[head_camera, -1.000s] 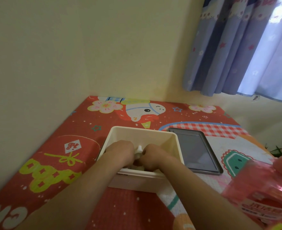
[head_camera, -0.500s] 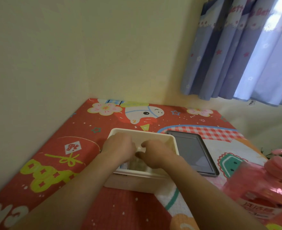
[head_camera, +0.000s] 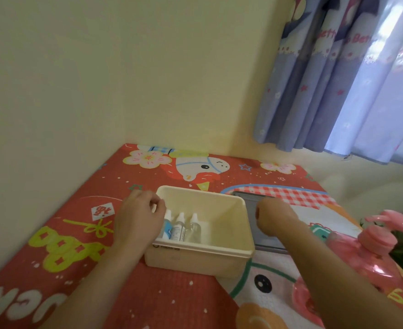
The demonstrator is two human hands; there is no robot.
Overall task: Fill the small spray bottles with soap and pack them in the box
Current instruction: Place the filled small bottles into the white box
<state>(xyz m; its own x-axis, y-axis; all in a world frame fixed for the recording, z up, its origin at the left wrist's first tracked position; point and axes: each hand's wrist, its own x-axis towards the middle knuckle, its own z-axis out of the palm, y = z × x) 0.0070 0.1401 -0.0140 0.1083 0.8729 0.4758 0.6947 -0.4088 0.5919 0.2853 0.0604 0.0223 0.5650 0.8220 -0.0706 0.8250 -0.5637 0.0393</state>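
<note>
Head view. Three small spray bottles point(head_camera: 181, 226) stand upright in a row against the left wall of the cream box point(head_camera: 202, 254), which sits on a bench covered with a red cartoon-print mat point(head_camera: 60, 236). The leftmost bottle carries a blue label, the middle one a white label, and the right one is clear. The left hand point(head_camera: 138, 216) lies at the box's left rim, just beside the bottles and partly covering the leftmost one; its fingers are loosely curled and hold nothing, and the forearm reaches in from the lower left. The right hand point(head_camera: 275, 217) hovers just outside the box's right wall, above a dark tablet point(head_camera: 264, 241) that lies flat beside the box. This hand is seen from the wrist side with the fingers folded away from the camera, so whether it grips anything cannot be told. A pink pump bottle of soap point(head_camera: 371, 255) stands near the right forearm, at the bench's right edge. Blue printed curtains point(head_camera: 352, 79) hang at the upper right.
</note>
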